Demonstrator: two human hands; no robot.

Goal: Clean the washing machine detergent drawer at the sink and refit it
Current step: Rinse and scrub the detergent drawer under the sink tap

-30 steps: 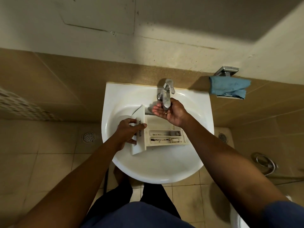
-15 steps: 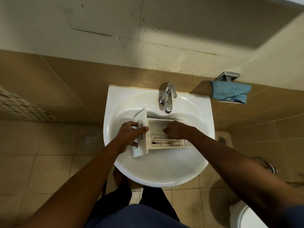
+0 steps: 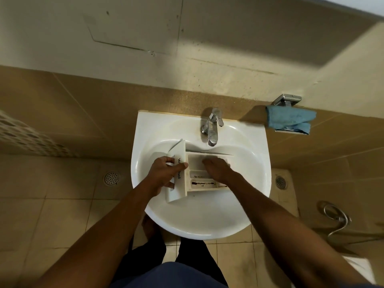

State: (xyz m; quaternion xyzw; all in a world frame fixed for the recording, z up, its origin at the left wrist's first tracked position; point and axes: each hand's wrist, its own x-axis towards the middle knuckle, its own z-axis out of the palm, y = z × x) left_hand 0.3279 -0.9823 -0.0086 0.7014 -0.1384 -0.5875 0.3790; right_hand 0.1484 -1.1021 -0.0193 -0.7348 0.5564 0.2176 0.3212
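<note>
The white detergent drawer [image 3: 199, 185] lies in the white sink [image 3: 199, 215], front panel to the left, dark residue in its narrow compartments. My left hand [image 3: 164, 173] grips the front panel, thumb across the printed lettering. My right hand [image 3: 216, 168] reaches palm down into the large back compartment, its fingers blurred on the compartment floor. The chrome tap [image 3: 212, 129] stands just behind the drawer. I cannot tell whether water is running.
A blue cloth [image 3: 291, 120] hangs on a metal holder on the wall at the right. Floor drains [image 3: 112, 178] sit on both sides of the sink. A metal hose [image 3: 334, 217] coils on the tiled floor at the right. My feet stand under the basin.
My right hand came down from under the tap spout into the drawer's large compartment and now rubs there. My left hand has kept its grip on the front panel.
</note>
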